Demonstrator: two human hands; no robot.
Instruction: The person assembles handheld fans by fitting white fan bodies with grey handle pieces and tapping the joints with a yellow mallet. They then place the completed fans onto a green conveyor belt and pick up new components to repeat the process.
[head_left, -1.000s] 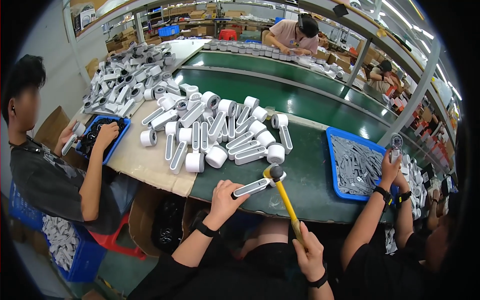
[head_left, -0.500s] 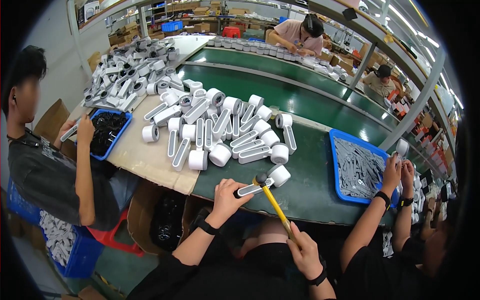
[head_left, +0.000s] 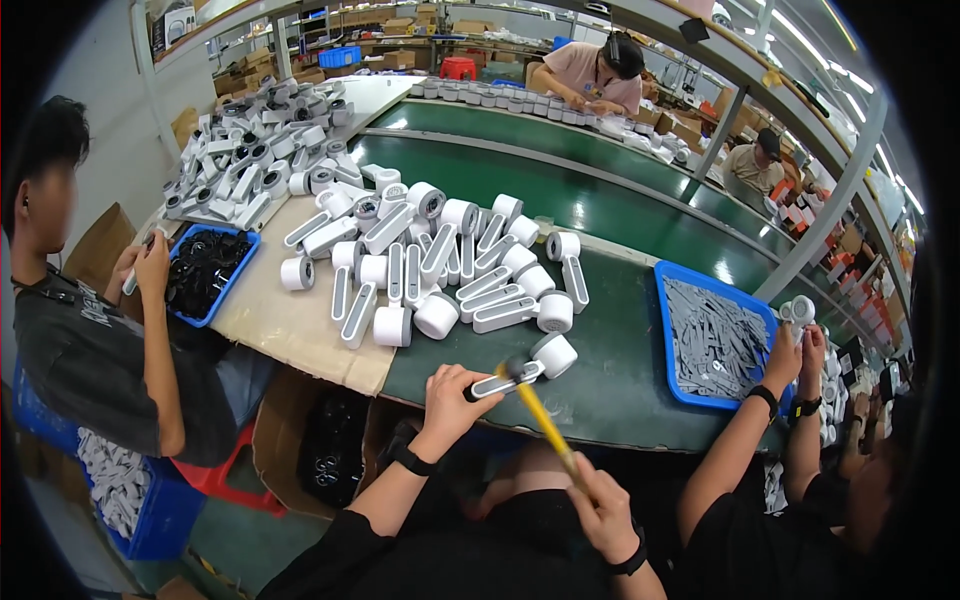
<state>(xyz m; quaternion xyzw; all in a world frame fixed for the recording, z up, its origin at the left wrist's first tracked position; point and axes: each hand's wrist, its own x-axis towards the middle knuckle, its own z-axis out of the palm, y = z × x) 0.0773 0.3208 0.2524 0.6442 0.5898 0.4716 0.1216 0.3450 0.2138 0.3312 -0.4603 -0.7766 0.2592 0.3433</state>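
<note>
Near the table's front edge, my left hand is closed round the handle end of a white handheld device with a round drum-shaped head and a grey strip along its handle. The device lies slanted on the green surface, its head pointing away to the right. My right hand grips the yellow handle of a small mallet. The mallet's dark head is over the device's handle, close to my left fingers; it is slightly blurred, and I cannot tell whether it touches. Many similar white devices lie piled just beyond.
A blue tray of grey strips stands to the right, beside a co-worker's hands. At the left, another person works by a blue tray of black parts. A larger heap lies at the far left; a green conveyor runs behind.
The mallet's head has shifted slightly left and down over the device's handle, with my right hand still around it. The co-worker on the right now holds a white device up higher.
</note>
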